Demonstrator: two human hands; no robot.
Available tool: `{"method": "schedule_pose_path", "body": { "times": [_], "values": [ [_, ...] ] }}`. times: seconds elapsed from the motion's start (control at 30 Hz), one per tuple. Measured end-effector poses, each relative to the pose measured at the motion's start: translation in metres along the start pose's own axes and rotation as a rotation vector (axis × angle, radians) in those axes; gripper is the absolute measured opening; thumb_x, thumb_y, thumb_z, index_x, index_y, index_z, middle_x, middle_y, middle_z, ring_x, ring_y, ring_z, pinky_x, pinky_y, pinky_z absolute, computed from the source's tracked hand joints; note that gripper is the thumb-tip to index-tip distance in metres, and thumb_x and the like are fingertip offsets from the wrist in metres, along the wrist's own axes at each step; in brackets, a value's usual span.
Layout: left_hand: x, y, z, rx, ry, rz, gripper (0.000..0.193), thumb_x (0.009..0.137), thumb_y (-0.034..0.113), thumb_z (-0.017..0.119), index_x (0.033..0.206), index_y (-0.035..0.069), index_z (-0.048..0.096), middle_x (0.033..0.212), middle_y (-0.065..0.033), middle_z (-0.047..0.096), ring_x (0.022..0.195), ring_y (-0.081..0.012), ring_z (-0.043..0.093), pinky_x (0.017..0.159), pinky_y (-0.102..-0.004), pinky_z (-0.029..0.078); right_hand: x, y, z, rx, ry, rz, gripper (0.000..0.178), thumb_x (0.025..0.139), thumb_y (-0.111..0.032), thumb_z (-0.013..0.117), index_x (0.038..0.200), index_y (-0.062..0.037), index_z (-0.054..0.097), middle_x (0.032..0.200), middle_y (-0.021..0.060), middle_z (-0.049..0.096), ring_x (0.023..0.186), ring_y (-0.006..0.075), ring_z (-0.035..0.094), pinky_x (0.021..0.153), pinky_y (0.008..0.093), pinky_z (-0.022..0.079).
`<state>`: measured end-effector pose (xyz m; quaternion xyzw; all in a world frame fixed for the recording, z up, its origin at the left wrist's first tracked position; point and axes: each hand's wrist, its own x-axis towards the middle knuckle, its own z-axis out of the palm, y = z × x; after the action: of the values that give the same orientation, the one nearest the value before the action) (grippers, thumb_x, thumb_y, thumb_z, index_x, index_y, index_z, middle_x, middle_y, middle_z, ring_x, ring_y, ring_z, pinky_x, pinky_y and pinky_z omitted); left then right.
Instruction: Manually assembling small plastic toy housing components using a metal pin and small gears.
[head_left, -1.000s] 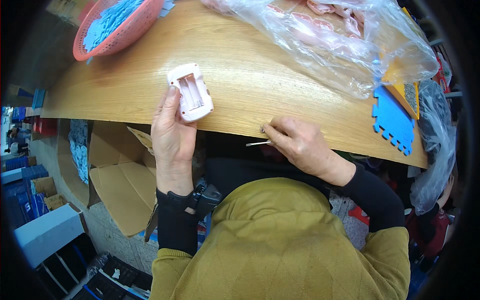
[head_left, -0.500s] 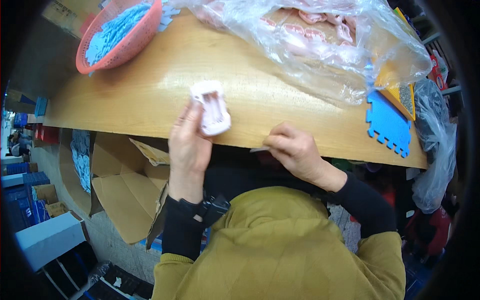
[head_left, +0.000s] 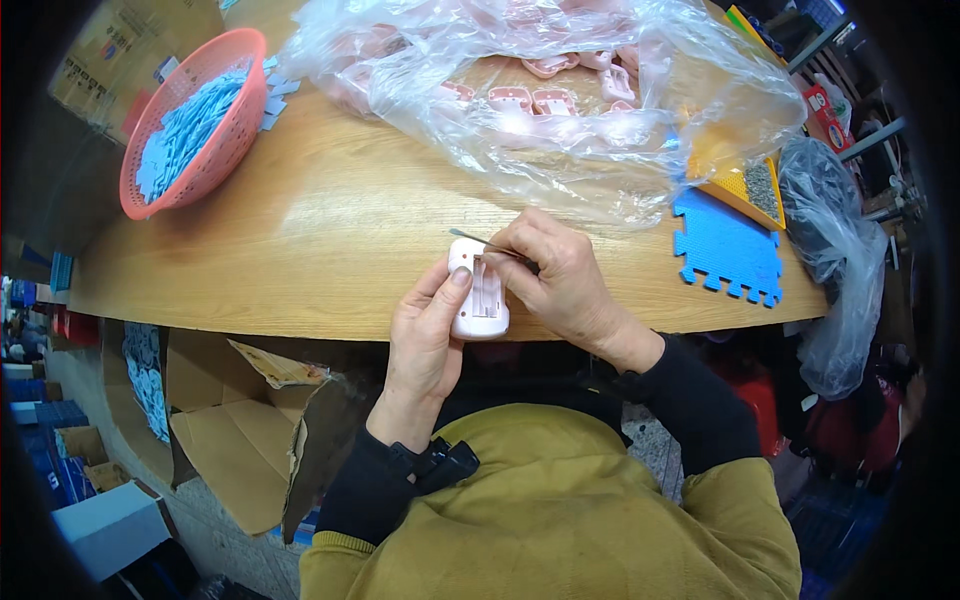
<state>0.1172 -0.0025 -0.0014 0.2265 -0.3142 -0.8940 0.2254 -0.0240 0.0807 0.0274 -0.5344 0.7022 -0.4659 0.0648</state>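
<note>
My left hand (head_left: 428, 330) is closed round a small pale pink plastic housing (head_left: 482, 312), its thumb lying on the face. An open rectangular recess, like a battery compartment, faces up, with small holes near the edges. Above the housing's upper right, my right hand (head_left: 556, 275) pinches a thin metal tool (head_left: 472, 237) with a flattened tip that points left. The fingertips of that hand are close to the upper end of the recess; whether they touch it I cannot tell.
A pink basket (head_left: 232, 150) of light blue pieces stands at the left of the wooden table (head_left: 300, 270). Pink housings lie in a clear plastic bag (head_left: 420, 110) at the back. To the right are a blue foam mat (head_left: 728, 250) and a yellow tray (head_left: 745, 203). Below left is an open cardboard box (head_left: 235, 450).
My left hand has brought the housing lower and to the right. My right hand has risen from the table edge to the housing, and the metal tool now shows clearly. The view has shifted.
</note>
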Motion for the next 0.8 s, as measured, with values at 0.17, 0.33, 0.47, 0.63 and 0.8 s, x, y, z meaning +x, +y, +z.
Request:
{"method": "schedule_pose_path", "body": {
  "times": [0.17, 0.33, 0.47, 0.63, 0.8],
  "values": [
    [0.001, -0.001, 0.006, 0.003, 0.035, 0.009, 0.03, 0.096, 0.015, 0.057, 0.123, 0.001, 0.059, 0.103, -0.006, 0.067, 0.089, -0.0112, 0.065, 0.078, -0.0267, 0.055, -0.001, 0.001, -0.005, 0.044, 0.019, 0.041, 0.009, 0.078, -0.008, 0.07, 0.081, -0.002, 0.065, 0.075, 0.0117, 0.059, 0.066, 0.0294, 0.061, 0.059, 0.0368, 0.049],
    [0.0, 0.001, 0.008, 0.017, 0.036, -0.008, 0.029, 0.097, 0.015, 0.056, 0.122, 0.001, 0.058, 0.103, -0.006, 0.067, 0.089, -0.0105, 0.065, 0.078, -0.0261, 0.054, -0.002, 0.002, -0.008, -0.044, 0.011, -0.003, 0.01, 0.076, -0.009, 0.071, 0.08, -0.0028, 0.065, 0.074, 0.0109, 0.059, 0.066, 0.029, 0.062, 0.059, 0.0373, 0.05],
    [0.001, -0.003, 0.005, -0.013, 0.014, -0.001, 0.028, 0.097, 0.015, 0.056, 0.121, 0.001, 0.059, 0.102, -0.0054, 0.067, 0.089, -0.0098, 0.064, 0.078, -0.0257, 0.053, -0.005, 0.001, -0.006, -0.29, 0.005, -0.156, 0.011, 0.074, -0.008, 0.07, 0.083, -0.0047, 0.065, 0.075, 0.009, 0.057, 0.066, 0.0275, 0.062, 0.056, 0.0361, 0.05],
    [0.002, -0.009, 0.001, -0.006, -0.002, 0.024, 0.024, 0.098, 0.017, 0.054, 0.115, 0.003, 0.06, 0.104, -0.0063, 0.066, 0.093, -0.0134, 0.064, 0.083, -0.03, 0.053, -0.008, 0.0, -0.003, -0.292, 0.009, -0.154, 0.012, 0.073, -0.008, 0.069, 0.084, -0.0051, 0.066, 0.076, 0.0085, 0.057, 0.066, 0.0269, 0.062, 0.056, 0.0357, 0.05],
    [0.003, -0.005, 0.005, -0.027, 0.059, -0.004, 0.029, 0.098, 0.017, 0.053, 0.123, 0.002, 0.056, 0.109, -0.008, 0.065, 0.096, -0.0162, 0.064, 0.086, -0.0318, 0.053, -0.007, 0.008, -0.002, -0.067, 0.039, -0.022, 0.01, 0.076, -0.008, 0.07, 0.083, -0.0027, 0.066, 0.076, 0.0105, 0.06, 0.067, 0.0286, 0.063, 0.059, 0.0371, 0.051]
  ]
}}
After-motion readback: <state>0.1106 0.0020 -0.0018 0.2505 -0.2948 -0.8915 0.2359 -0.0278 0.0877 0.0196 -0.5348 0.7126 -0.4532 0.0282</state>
